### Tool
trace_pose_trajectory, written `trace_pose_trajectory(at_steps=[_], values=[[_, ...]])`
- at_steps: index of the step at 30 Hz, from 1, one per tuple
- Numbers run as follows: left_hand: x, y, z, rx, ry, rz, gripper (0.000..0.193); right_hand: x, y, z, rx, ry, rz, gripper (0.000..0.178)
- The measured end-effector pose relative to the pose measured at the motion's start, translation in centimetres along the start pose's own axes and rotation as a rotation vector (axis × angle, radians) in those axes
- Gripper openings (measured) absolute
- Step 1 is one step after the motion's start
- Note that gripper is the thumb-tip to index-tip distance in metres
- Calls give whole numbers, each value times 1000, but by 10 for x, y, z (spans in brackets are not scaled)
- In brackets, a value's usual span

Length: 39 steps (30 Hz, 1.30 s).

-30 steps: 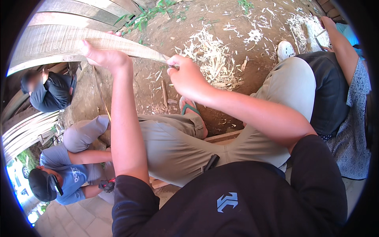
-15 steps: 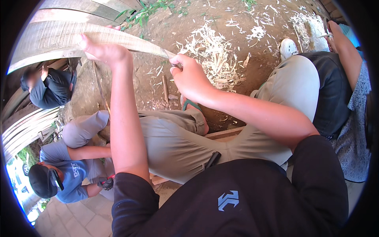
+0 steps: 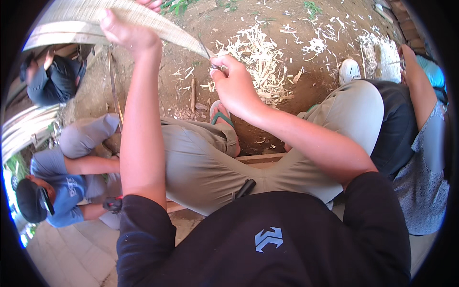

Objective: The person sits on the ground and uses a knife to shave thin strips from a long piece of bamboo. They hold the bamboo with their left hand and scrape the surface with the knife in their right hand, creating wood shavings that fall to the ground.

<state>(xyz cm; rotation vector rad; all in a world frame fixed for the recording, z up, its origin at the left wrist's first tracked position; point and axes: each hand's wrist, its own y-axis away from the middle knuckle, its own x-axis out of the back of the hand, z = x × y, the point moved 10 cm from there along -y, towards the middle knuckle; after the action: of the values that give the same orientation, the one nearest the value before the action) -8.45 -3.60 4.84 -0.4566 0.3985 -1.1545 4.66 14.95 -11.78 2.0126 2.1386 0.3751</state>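
The pale wooden strip (image 3: 153, 19) was raised above the ground at the upper left, finely lined crosswise, bowed in this view and tapering rightward. The left hand (image 3: 134, 38), half-curled, held it loosely from below, thumb nearer, fingertips beyond its far edge. The right hand (image 3: 236, 86), at the narrow end, pinched a thin dark piece too small to identify. Wood shavings (image 3: 260, 52) littered brown soil (image 3: 191, 62) beyond.

I have the left hand (image 3: 133, 40) stretched far out, thumb extended. My right hand (image 3: 236, 86) pinches, forearm (image 3: 306, 136) slanting leftward.
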Motion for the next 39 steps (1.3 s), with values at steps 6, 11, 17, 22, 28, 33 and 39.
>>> trace_pose_trajectory(at_steps=[6, 11, 17, 22, 28, 33, 39], values=[[-1, 1, -38, 113, 262, 47, 65, 16, -24, 69, -250, 180, 8, 28], [9, -3, -42, 54, 347, 67, 54, -11, -12, 40, -13, 100, -24, 29], [21, 3, -41, 61, 407, 171, 40, 1, -27, 111, -380, 80, -41, 34], [23, 0, -60, 347, 584, 144, 36, 2, -30, 85, -297, 37, -40, 35], [32, -14, -105, 60, -110, 71, 36, 25, -54, 78, -293, -42, 51, 36], [27, -18, -61, -257, -94, 177, 34, 34, -68, 46, -309, 204, -129, 33], [16, -19, -22, -166, -24, 61, 33, 75, -88, -7, 18, 725, -28, 29]])
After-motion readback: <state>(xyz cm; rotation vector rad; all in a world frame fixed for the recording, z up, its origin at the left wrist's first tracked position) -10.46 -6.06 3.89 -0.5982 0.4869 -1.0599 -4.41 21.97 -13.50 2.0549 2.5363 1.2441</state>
